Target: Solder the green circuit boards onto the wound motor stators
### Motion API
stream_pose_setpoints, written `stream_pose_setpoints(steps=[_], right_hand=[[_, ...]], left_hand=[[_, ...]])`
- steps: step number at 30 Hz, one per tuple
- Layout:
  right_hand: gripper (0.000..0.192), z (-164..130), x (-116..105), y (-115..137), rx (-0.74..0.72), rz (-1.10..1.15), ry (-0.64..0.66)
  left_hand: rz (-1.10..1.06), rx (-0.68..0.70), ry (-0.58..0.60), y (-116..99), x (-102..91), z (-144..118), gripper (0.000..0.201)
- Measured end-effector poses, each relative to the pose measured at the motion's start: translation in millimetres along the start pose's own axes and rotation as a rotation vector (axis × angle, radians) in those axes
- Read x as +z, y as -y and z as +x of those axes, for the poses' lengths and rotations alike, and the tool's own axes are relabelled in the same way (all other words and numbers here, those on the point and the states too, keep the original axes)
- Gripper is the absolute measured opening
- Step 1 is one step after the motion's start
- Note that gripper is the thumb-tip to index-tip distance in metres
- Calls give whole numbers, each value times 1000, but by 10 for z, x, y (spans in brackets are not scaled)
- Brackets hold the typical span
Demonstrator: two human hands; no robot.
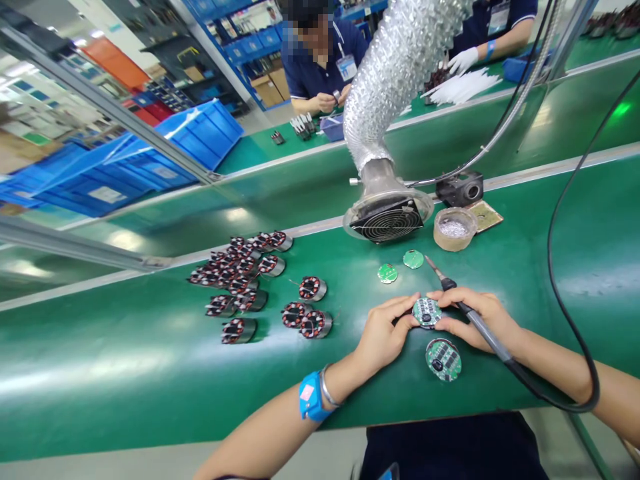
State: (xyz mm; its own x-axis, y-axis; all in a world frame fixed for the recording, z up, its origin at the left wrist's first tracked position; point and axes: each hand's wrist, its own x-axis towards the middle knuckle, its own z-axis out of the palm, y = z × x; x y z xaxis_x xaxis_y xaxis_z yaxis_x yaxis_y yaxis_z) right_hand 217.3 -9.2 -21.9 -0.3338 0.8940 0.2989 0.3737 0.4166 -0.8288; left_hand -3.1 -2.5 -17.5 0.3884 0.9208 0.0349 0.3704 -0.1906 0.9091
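My left hand [383, 333] and my right hand [477, 319] both touch a round green circuit board [427, 311] that sits on a motor part on the green belt. My right hand also holds a soldering iron [453, 291], its tip pointing up and left, away from the board. A second round board on a motor part [443, 359] lies just in front of my hands. Two small bare green boards [387, 273] [413, 259] lie beyond them. A blue wrist strap [311, 397] and a bracelet are on my left wrist.
Several wound motor stators [240, 273] lie in a group to the left on the green belt [125, 360]. A fume duct with a fan grille [386, 220], a tub of solder bits [454, 229] and a black stand [461, 189] stand behind. Two people work at the far bench; blue bins [150, 160] sit far left.
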Motion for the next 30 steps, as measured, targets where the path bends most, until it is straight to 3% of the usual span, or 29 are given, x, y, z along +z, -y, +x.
stream_pose_setpoints(steps=[8, 12, 15, 18, 21, 23, 27, 30], right_hand=[[22, 41, -39, -7, 74, 52, 58], [34, 63, -75, 6, 108, 48, 67], [36, 62, -111, 18, 88, 60, 51], [25, 45, -134, 6, 77, 77, -41], [23, 27, -136, -23, 93, 136, -133], [24, 20, -131, -39, 87, 170, -153], [26, 25, -122, -48, 122, 127, -203], [25, 38, -120, -36, 165, 87, -240]], left_hand=[[-88, -28, 54, -14, -38, 58, 37], [-100, 19, 122, -28, -83, 74, 38], [-56, 151, 194, -127, -165, 114, 56], [86, 339, 371, -322, -271, 159, 87], [239, 336, 548, -504, -295, 144, 102], [352, 285, 540, -557, -224, 88, 97], [484, 251, 441, -510, -31, -23, 68], [244, 130, 328, -449, -59, -30, 62]])
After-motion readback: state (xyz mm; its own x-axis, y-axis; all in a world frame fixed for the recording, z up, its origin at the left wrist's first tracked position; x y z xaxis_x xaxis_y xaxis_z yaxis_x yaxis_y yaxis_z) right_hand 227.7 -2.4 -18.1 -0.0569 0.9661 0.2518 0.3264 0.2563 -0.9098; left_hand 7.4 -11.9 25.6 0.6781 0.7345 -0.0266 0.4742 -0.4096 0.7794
